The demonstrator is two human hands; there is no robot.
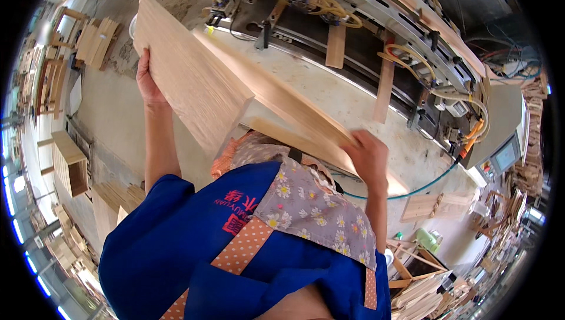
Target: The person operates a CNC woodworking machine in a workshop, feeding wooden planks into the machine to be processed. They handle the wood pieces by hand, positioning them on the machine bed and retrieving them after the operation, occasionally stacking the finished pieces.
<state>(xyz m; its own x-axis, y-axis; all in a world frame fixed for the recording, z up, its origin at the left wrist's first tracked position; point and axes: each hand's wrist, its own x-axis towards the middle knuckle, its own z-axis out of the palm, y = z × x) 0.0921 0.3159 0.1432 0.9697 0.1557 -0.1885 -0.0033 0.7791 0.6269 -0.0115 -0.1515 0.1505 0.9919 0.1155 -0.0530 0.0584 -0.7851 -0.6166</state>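
At ten o'clock I see the left hand (pixel 151 81) bent closed on the edge of a wide wooden board (pixel 191 75), which lies tilted between ten and eleven o'clock; the fingers behind it are hidden from me. At three o'clock the right hand (pixel 368 158), blurred, is closed on a long narrow wooden board (pixel 273 93). This board slants from eleven o'clock toward four, and I cannot tell how each finger is placed. Near one o'clock stands a machine with a metal rail (pixel 406 22) and yellowish hoses (pixel 336 11). At three o'clock, near the rim, I find a control panel (pixel 505 156).
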